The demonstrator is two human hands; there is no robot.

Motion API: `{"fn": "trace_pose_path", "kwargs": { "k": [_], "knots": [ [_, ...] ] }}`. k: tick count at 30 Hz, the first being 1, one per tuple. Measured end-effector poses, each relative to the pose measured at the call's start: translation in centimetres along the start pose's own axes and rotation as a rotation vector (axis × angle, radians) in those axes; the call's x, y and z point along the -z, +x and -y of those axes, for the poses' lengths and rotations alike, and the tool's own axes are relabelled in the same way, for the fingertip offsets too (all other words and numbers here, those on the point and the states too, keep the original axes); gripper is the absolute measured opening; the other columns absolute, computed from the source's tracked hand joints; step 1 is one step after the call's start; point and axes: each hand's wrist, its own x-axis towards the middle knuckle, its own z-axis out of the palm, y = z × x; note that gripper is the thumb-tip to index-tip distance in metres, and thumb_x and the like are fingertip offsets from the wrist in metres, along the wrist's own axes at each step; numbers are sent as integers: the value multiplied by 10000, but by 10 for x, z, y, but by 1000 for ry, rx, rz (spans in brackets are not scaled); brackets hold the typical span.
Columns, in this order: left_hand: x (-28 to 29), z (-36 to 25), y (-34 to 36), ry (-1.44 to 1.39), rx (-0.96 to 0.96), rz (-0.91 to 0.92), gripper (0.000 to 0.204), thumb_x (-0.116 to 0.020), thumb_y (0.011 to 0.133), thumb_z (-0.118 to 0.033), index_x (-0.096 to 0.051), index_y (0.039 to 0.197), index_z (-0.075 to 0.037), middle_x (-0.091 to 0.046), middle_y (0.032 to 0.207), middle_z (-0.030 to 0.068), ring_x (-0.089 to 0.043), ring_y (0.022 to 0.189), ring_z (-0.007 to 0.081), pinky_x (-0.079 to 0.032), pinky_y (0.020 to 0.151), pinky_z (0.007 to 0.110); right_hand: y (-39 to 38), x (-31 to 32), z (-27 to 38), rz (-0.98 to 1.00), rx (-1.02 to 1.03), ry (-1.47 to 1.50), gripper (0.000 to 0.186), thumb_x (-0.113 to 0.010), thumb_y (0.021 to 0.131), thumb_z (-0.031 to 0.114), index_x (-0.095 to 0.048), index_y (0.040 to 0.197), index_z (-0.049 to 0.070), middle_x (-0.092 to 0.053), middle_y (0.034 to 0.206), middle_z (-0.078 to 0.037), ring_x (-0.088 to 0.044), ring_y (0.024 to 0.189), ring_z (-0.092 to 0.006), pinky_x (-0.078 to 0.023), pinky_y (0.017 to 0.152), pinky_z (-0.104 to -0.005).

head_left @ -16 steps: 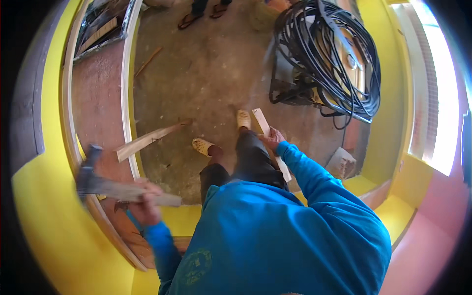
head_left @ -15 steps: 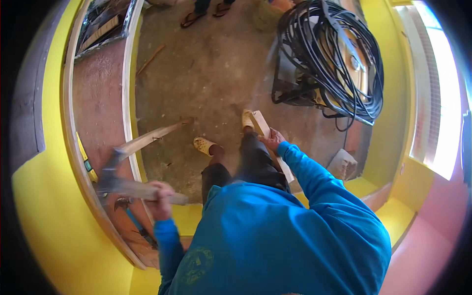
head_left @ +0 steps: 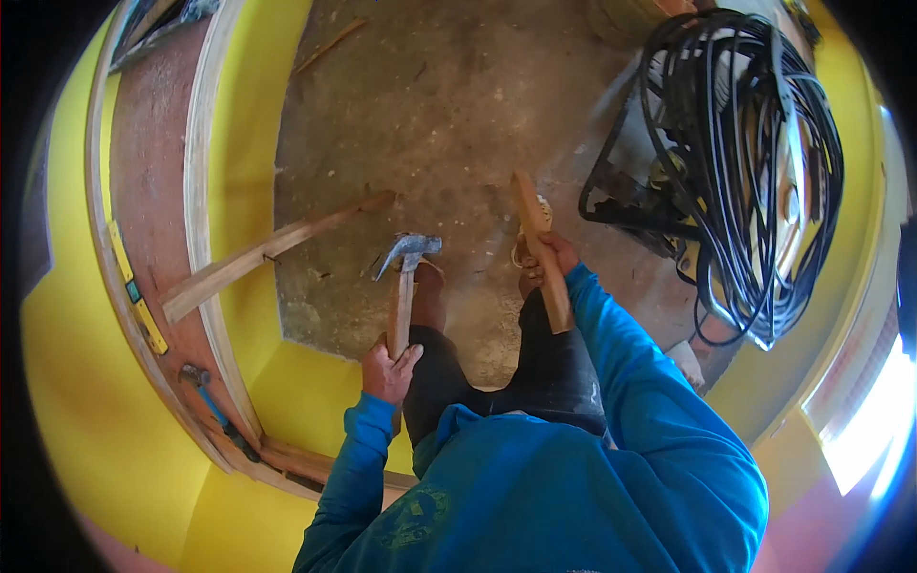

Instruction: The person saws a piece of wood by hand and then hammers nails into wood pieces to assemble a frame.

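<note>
My left hand [head_left: 388, 371] is closed round the wooden handle of a claw hammer [head_left: 409, 254], whose metal head points up and away from me. A short length of squared timber [head_left: 543, 250] is gripped by my right hand [head_left: 554, 256], slanting across in front of my right leg and foot. To the left, a longer wooden batten [head_left: 272, 256] juts from the ledge out over the floor, with what looks like a nail sticking from its side. Neither hand touches that batten.
A big coil of black cable [head_left: 740, 172] sits on a framed machine at the right. On the reddish ledge [head_left: 158, 172] at left lie a yellow spirit level [head_left: 137, 286] and a second, blue-handled hammer [head_left: 218, 413]. A thin stick [head_left: 330, 46] lies on the floor farther off.
The claw hammer has moved from over the left ledge to in front of my legs, its head now upward. The timber in my right hand has turned slightly. My view has shifted left.
</note>
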Motion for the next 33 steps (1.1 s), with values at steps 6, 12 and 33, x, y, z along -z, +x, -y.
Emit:
{"fn": "trace_pose_path", "kwargs": {
  "k": [6,12,33],
  "knots": [
    [-26,18,-13,-53,143,-33,337,-613,649,-284,-495,720,23,-517,589,186,-534,572,304,-404,502,370,-23,-21,19,204,-115,94,366,-451,699,380,-407,937,106,-366,593,-43,-336,427,-138,-285,373,-260],
    [-61,52,-56,9,268,-105,405,-608,615,-349,-518,756,20,-544,671,201,-532,652,344,-421,572,385,-15,-24,31,-129,-110,-397,300,-478,713,315,-429,891,78,-421,584,-58,-408,438,-156,-334,368,-283],
    [-94,35,-169,-551,434,-637,368,-601,628,-346,-528,791,-24,-544,640,158,-542,584,290,-424,535,368,16,-158,4,219,-101,-2347,410,-635,580,231,-492,872,-19,-558,718,-136,-546,682,-261,-441,618,-343]
  ]
}}
